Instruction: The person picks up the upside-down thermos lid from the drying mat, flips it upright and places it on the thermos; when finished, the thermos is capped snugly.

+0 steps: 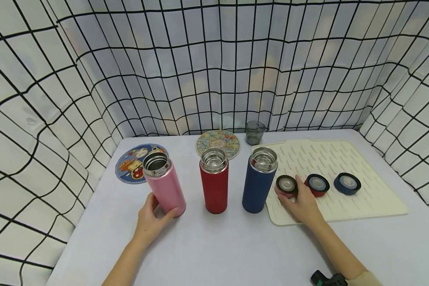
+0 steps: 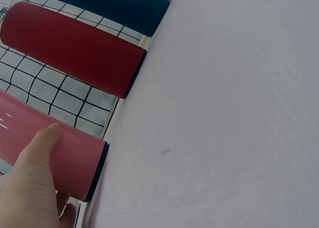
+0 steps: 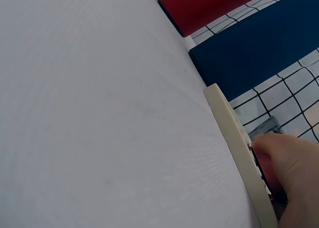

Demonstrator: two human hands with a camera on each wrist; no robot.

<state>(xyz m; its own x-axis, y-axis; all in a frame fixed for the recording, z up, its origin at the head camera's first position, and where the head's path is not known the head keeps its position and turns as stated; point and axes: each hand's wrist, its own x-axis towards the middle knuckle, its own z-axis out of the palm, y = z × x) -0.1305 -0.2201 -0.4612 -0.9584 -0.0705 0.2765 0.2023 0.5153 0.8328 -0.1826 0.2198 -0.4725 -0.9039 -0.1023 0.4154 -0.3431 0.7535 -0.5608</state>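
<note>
My left hand (image 1: 151, 223) grips the lower part of a pink thermos bottle (image 1: 167, 184), its mouth uncovered; the thumb lies across the pink wall in the left wrist view. To its right stand a red thermos bottle (image 1: 214, 186) and a navy blue one (image 1: 258, 184), both with bare steel mouths. With thumb and fingers on its sides, my right hand (image 1: 304, 204) holds a pink lid (image 1: 285, 192) at the left part of a cream drying mat (image 1: 371, 206). Beside that hand lie a red lid (image 1: 317, 192) and a blue lid (image 1: 347, 190) on the mat.
At the back stand a grey glass (image 1: 254, 137) and a round patterned coaster (image 1: 202, 145). A blue cartoon coaster (image 1: 125, 167) lies at the left, partly behind the pink bottle. Black netting (image 1: 236, 71) over white cloth surrounds the white table (image 1: 214, 250) at the back and sides.
</note>
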